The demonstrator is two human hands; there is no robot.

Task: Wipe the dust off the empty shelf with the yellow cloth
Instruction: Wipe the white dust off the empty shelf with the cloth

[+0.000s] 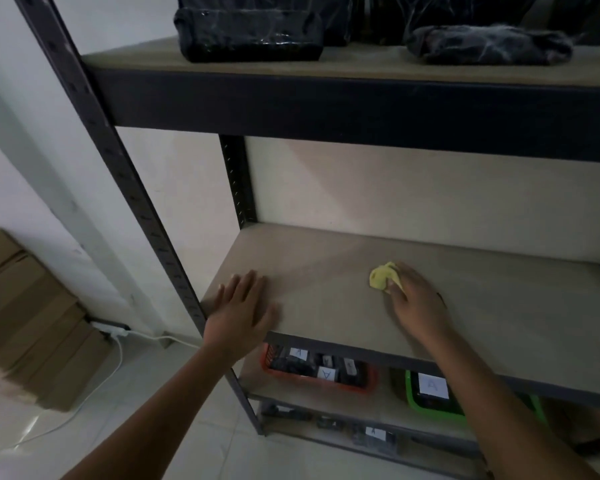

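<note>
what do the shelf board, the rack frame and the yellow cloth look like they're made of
Shelf board: probably fibreboard or particleboard, matte tan, flat and grainless. Rack frame: likely painted steel, dark grey, with rows of punched slots along the upright. Yellow cloth: soft fabric, perhaps microfibre, bunched into folds under the right hand; the weave is too blurred to tell.

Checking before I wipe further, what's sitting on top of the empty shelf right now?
Only the left hand resting flat and the right hand holding the yellow cloth on the shelf.
</note>
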